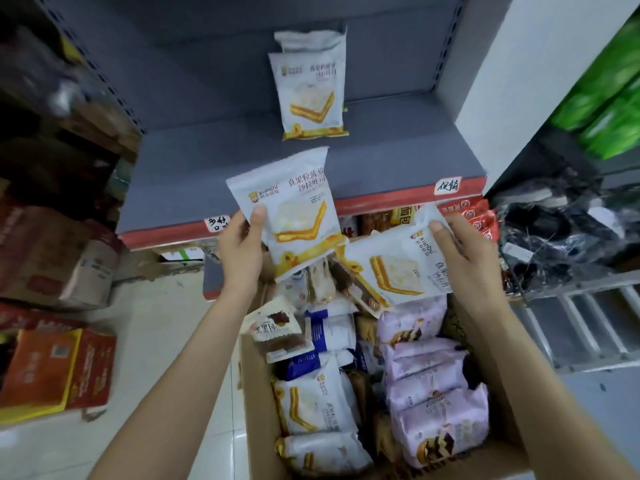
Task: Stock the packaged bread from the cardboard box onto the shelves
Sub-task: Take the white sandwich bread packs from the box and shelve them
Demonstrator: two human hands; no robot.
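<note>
Glossy plastic bread packs [313, 95], cardboard box [258, 410]

A shelf [207, 174] stands ahead, with a box [258, 410] below and before its front edge. Two packs [311, 95] stand one behind the other at the back of the shelf, right of its middle. The left hand [242, 244] holds a pack [294, 209] upright over the shelf's front edge. Just right of it, the right hand [464, 258] holds another pack [394, 265] tilted above the box's far end. More packs [429, 393] fill the box. Cartons [59, 362] sit on the floor to the left.
</note>
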